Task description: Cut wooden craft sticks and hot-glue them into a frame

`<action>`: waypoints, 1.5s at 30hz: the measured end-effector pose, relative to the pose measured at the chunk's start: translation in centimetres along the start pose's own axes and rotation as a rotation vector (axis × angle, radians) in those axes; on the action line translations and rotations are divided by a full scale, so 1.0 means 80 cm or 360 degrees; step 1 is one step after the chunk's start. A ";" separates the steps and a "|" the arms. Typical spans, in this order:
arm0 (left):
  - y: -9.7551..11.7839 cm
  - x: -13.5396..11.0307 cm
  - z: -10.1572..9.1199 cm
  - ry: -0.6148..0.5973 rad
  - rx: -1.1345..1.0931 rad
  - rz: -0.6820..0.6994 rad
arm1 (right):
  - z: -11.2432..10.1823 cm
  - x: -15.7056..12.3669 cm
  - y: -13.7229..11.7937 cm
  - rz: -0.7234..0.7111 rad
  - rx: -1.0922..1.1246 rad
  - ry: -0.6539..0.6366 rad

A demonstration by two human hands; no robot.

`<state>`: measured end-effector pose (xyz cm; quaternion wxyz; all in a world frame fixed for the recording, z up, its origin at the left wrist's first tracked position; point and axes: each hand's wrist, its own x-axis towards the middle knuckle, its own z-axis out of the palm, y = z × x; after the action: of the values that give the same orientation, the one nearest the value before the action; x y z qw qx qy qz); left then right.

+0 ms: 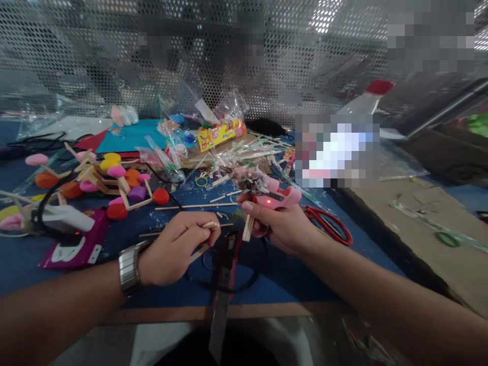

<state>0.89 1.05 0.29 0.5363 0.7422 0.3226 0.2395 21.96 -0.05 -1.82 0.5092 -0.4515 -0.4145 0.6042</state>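
Observation:
My left hand (179, 246), with a metal watch (129, 267) on its wrist, is closed around short wooden sticks (209, 225). To the right, my right hand (276, 221) grips a pink hot glue gun (282, 195) with a small red light lit. Its front end, pointing left, is covered in messy residue. Several wooden sticks (248, 229) also stick out below the fingers of my right hand. Between and below the hands lies a utility knife (227, 264) with a long blade reaching over the table's front edge.
Left stand stick frames with coloured foam-like discs (118, 195) and a purple power strip (86, 244). Behind are loose sticks (247, 152), a yellow box (221, 134) and plastic wrappers. Red-handled scissors (335, 226) lie right, near a lit phone (335, 150) and cardboard (419, 229).

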 end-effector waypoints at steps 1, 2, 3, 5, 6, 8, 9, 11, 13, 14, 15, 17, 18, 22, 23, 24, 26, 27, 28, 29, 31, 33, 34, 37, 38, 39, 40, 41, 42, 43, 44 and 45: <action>0.001 0.000 0.000 -0.0003 0.0004 -0.0007 | 0.000 0.000 0.000 0.0006 -0.0005 0.0001; 0.001 0.000 0.000 -0.0006 0.0005 -0.0009 | 0.000 0.000 0.000 0.0013 -0.0009 -0.0001; 0.001 0.000 0.000 -0.0008 0.0004 -0.0010 | 0.000 0.000 0.000 0.0018 -0.0014 -0.0004; 0.001 0.000 0.000 -0.0014 0.0001 -0.0021 | 0.001 0.000 0.000 0.0021 -0.0025 -0.0004; 0.001 0.000 0.000 -0.0016 0.0006 -0.0025 | 0.001 0.000 0.000 0.0020 -0.0029 0.0000; 0.000 0.000 0.000 -0.0013 0.0018 -0.0018 | 0.001 0.000 -0.001 0.0013 -0.0027 0.0009; -0.001 -0.001 0.001 0.0001 0.0017 -0.0013 | 0.001 0.000 -0.001 0.0007 -0.0022 0.0016; -0.002 -0.001 0.001 0.0046 -0.0002 -0.0003 | 0.001 0.001 -0.001 -0.0006 -0.0010 0.0044; -0.004 -0.001 0.002 0.0079 -0.0009 0.0016 | 0.001 0.003 0.000 -0.0013 -0.0006 0.0077; -0.004 -0.001 0.002 0.0083 0.0002 0.0029 | 0.001 0.004 0.000 -0.0019 -0.0004 0.0089; -0.005 -0.001 0.001 0.0077 0.0019 0.0043 | 0.000 0.005 0.000 -0.0024 -0.0005 0.0096; -0.005 -0.001 0.000 0.0059 0.0060 0.0051 | 0.000 0.007 0.001 -0.0034 -0.0014 0.0101; -0.005 -0.001 -0.001 0.0053 0.0077 0.0047 | 0.000 0.008 0.001 -0.0039 -0.0023 0.0099; -0.003 -0.001 -0.001 0.0036 0.0088 0.0030 | -0.001 0.009 0.003 -0.0053 -0.0059 0.0088; -0.002 -0.001 0.000 0.0041 0.0067 0.0016 | -0.001 0.009 0.003 -0.0057 -0.0061 0.0089; -0.002 0.000 0.001 0.0052 0.0031 -0.0009 | -0.001 0.009 0.003 -0.0065 -0.0062 0.0090; -0.003 0.001 0.004 0.0082 -0.0048 -0.0093 | -0.001 0.008 0.002 -0.0092 -0.0067 0.0079; -0.004 0.001 0.006 0.0089 -0.0072 -0.0134 | -0.002 0.007 0.001 -0.0104 -0.0076 0.0059; -0.004 0.002 0.007 0.0085 -0.0070 -0.0159 | -0.002 0.006 0.000 -0.0113 -0.0089 0.0030; -0.005 0.002 0.008 0.0069 -0.0029 -0.0161 | -0.002 0.004 -0.001 -0.0114 -0.0108 -0.0013; -0.006 0.001 0.008 0.0015 0.0135 -0.0110 | -0.002 0.000 -0.004 -0.0095 -0.0156 -0.0137; -0.006 0.001 0.007 -0.0042 0.0289 -0.0061 | -0.001 -0.005 -0.006 -0.0070 -0.0192 -0.0276; -0.006 0.000 0.007 -0.0076 0.0320 -0.0057 | 0.000 -0.006 -0.005 -0.0059 -0.0193 -0.0338; -0.006 0.000 0.005 -0.0130 0.0350 -0.0064 | 0.002 -0.009 -0.003 -0.0022 -0.0148 -0.0414; -0.006 0.001 0.005 -0.0132 0.0353 -0.0062 | 0.002 -0.009 -0.002 -0.0011 -0.0137 -0.0407; -0.006 0.001 0.005 -0.0128 0.0356 -0.0055 | 0.003 -0.008 -0.001 -0.0003 -0.0137 -0.0391; -0.007 0.001 0.006 -0.0122 0.0358 -0.0045 | 0.003 -0.008 -0.001 0.0002 -0.0149 -0.0371; -0.007 0.001 0.006 -0.0113 0.0357 -0.0033 | 0.003 -0.008 -0.001 0.0001 -0.0165 -0.0347; -0.007 0.001 0.006 -0.0102 0.0353 -0.0023 | 0.004 -0.007 -0.002 -0.0003 -0.0179 -0.0320; -0.007 0.001 0.006 -0.0088 0.0350 -0.0017 | 0.004 -0.007 -0.003 -0.0008 -0.0194 -0.0296; -0.007 0.001 0.007 -0.0075 0.0346 -0.0014 | 0.005 -0.007 -0.004 -0.0015 -0.0207 -0.0271; -0.006 0.001 0.007 -0.0062 0.0337 -0.0019 | 0.005 -0.007 -0.006 -0.0022 -0.0218 -0.0247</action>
<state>1.23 0.88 -0.35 0.4625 0.7973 0.3401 0.1863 21.72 -0.52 -1.23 0.4477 -0.4343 -0.4961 0.6040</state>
